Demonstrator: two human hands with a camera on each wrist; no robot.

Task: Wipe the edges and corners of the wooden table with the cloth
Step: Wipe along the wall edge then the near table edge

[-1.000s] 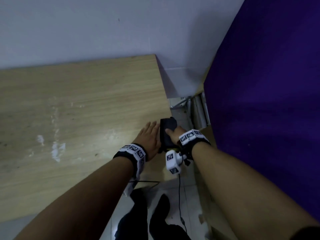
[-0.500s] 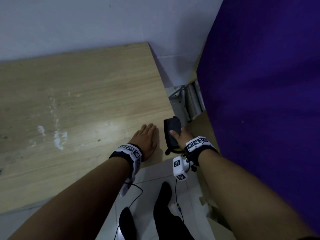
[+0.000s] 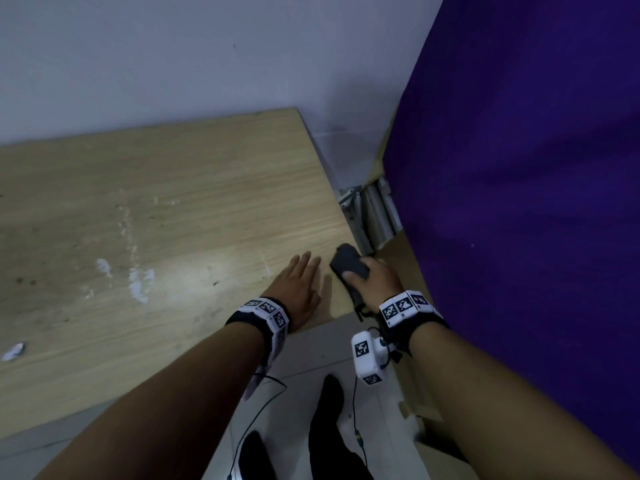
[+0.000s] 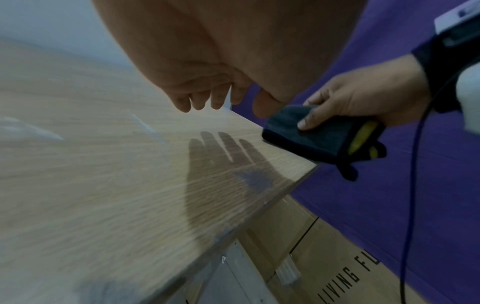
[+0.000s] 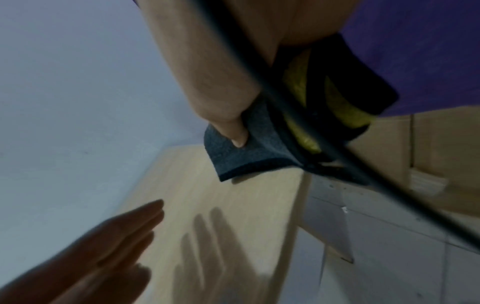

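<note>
Cloth (image 3: pixel 348 263) on table (image 3: pixel 173 209) edge, under right hand (image 3: pixel 375 284) thumb (fingers hidden)

The surface (image 3: pixel 145 216) is sitting against the wall (image 3: pixel 173 57) behind it. The cloth (image 3: pixel 348 263) is lying over its right edge near the front corner, the right hand (image 3: pixel 375 284) gripping it there. The left hand (image 3: pixel 296 284) is hovering just left of the cloth, above the surface. A cardboard box (image 4: pixel 283 224) is standing below the corner.

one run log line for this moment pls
right hand grip: cloth on table right edge | left hand: open above tabletop | wiping edge
</note>
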